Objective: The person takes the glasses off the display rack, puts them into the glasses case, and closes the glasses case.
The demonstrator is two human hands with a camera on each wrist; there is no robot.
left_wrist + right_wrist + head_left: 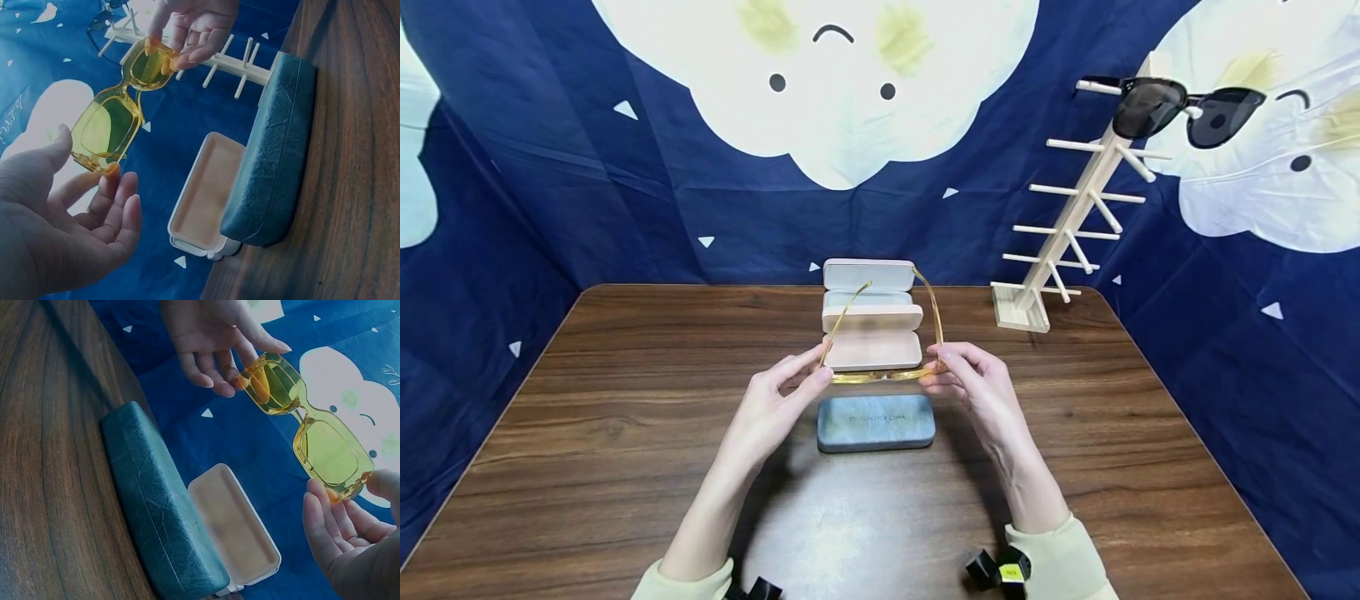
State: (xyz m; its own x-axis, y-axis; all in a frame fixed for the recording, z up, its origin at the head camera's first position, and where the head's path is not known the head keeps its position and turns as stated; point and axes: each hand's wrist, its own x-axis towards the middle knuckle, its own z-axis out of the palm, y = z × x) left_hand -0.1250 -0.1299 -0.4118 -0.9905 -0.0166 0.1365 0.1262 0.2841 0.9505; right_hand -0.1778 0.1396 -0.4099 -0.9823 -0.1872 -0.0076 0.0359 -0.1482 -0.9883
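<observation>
Both hands hold a pair of yellow-tinted sunglasses [880, 377] above the table, temples unfolded and pointing away from me. My left hand [778, 402] pinches the left hinge corner between thumb and fingers. At the opposite corner, my right hand [976, 390] pinches the frame the same way. The lenses show as yellow-green in the left wrist view, where the sunglasses [112, 122] hang tilted between the hands. Below them a closed blue glasses case [876, 423] lies flat. Behind it stands a pale pink glasses case [872, 350], opened up, with its inside facing me.
At the back right a wooden display rack [1078, 196] with several pegs leans rightward in view. Black sunglasses [1180, 110] hang on its top pegs. A dark blue cloth with white clouds [850, 108] backs the brown wooden table [625, 417].
</observation>
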